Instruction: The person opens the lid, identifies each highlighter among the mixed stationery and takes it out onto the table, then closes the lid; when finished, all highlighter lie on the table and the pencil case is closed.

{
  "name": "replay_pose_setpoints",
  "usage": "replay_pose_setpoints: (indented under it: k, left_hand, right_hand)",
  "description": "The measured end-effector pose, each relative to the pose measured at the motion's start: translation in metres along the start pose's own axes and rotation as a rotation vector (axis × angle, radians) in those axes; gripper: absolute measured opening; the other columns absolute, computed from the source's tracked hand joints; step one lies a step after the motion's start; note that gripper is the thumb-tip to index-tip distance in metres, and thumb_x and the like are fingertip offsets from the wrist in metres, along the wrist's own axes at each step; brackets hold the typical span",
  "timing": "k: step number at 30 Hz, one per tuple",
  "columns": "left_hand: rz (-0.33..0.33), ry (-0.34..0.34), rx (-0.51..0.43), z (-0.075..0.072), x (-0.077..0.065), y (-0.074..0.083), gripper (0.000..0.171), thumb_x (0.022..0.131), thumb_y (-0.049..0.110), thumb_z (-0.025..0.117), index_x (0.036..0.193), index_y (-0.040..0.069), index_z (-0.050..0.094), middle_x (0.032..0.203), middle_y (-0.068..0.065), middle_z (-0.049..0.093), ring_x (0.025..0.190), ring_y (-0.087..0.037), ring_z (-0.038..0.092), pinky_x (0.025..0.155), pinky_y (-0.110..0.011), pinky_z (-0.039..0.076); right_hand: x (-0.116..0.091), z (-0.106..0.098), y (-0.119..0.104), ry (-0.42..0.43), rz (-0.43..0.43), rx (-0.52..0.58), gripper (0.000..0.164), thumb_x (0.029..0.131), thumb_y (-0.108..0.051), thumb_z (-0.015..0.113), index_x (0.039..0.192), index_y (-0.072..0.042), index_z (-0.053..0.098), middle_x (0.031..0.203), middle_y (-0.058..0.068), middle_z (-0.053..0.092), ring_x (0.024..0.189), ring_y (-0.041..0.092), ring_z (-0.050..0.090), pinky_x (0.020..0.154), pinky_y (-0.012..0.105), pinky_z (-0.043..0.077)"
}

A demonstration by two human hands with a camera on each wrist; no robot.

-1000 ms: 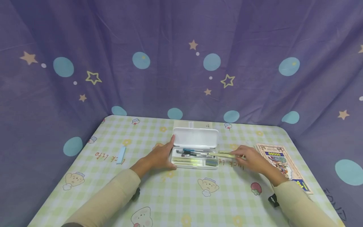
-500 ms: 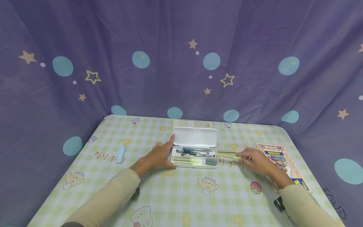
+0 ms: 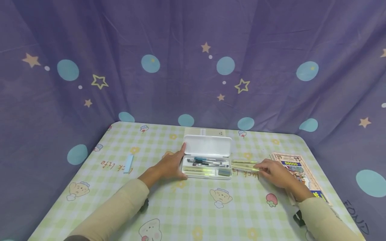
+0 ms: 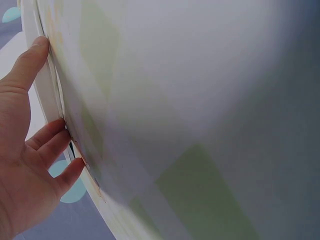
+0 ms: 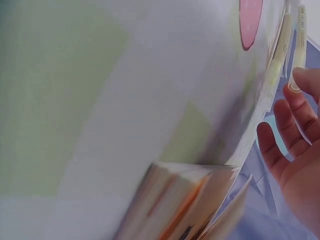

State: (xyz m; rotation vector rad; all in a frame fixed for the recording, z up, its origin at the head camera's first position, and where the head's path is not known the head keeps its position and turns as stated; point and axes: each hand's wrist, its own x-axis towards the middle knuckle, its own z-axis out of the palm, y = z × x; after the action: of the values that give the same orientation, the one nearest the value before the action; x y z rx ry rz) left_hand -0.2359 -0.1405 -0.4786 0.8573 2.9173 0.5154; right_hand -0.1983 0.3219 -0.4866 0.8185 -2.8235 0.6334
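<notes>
A white pencil case (image 3: pixel 208 146) lies with its lid raised near the table's middle. Inside are several pens (image 3: pixel 208 162), yellowish sticks (image 3: pixel 196 171) and a grey-blue block (image 3: pixel 224 172). My left hand (image 3: pixel 171 165) spans the case's left end, thumb by the front corner and fingers spread along the edge and lid. Just right of the case, my right hand (image 3: pixel 275 172) pinches the end of a pale yellow highlighter (image 5: pixel 300 42) between thumb and index finger. Close beside it lie other pale yellow highlighters (image 5: pixel 280 55).
Right of my right hand is a stack of illustrated books (image 3: pixel 298 172). A light blue strip (image 3: pixel 128 164) lies at the left, and a flat pale notebook (image 3: pixel 193 131) behind the lid. A purple curtain (image 3: pixel 193 67) hangs behind the checked tablecloth (image 3: pixel 187 214).
My right hand has carried the highlighter rightward from over the case's right end, down beside the other highlighters. My left hand has stayed at the case.
</notes>
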Motion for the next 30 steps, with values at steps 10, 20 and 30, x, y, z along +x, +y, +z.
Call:
replay_pose_setpoints:
  k: [10,20,30]
  left_hand:
    - [0.004,-0.001,0.014,0.002,0.001,-0.002,0.144,0.064,0.052,0.092,0.162,-0.005,0.003,0.152,-0.016,0.054,0.121,-0.029,0.066,0.101,-0.047,0.041]
    - [0.005,-0.006,0.018,0.002,0.001,-0.003,0.143,0.065,0.053,0.091,0.162,-0.003,0.002,0.153,-0.016,0.053,0.121,-0.03,0.066,0.103,-0.048,0.04]
    - [0.006,-0.016,0.015,0.001,0.001,-0.003,0.143,0.065,0.053,0.091,0.162,-0.003,0.002,0.152,-0.017,0.054,0.123,-0.03,0.065,0.103,-0.047,0.04]
  right_hand:
    - [0.001,-0.002,0.001,-0.033,0.03,-0.039,0.021,0.093,-0.011,0.072,0.111,-0.02,0.079,0.096,-0.006,0.072,0.08,0.0,0.058,0.068,0.027,0.048]
    - [0.007,0.001,0.006,-0.027,0.071,-0.115,0.021,0.087,-0.008,0.074,0.105,-0.016,0.079,0.089,-0.008,0.068,0.08,0.005,0.058,0.074,0.034,0.051]
    - [0.012,-0.001,0.004,-0.041,0.14,-0.146,0.016,0.085,-0.01,0.077,0.101,-0.016,0.079,0.097,0.0,0.07,0.094,0.025,0.066,0.087,0.051,0.052]
